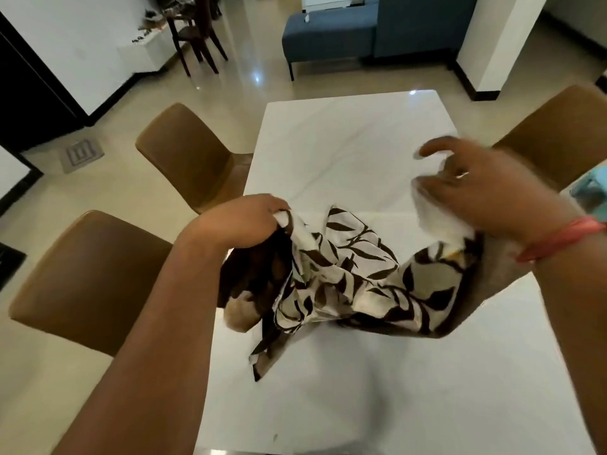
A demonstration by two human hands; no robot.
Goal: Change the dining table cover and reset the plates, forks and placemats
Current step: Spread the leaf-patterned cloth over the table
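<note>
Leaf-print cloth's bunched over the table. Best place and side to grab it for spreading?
Probably the hem corners, from above. The cloth hangs crumpled between the hands, its middle sagging onto the table. The left hand already grips one bunched edge; the right hand, blurred, has fingers curled at the other end. Pinching a corner at each end and pulling apart should open it; the middle folds would only bunch.

Glossy beige tiled floor [98, 198], 3 tan chairs [184, 156], blue sofa [328, 34] beyond.

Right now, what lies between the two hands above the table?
In the head view, the leaf-print table cover hangs bunched between left hand and right hand, sagging onto the bare white table.
</note>
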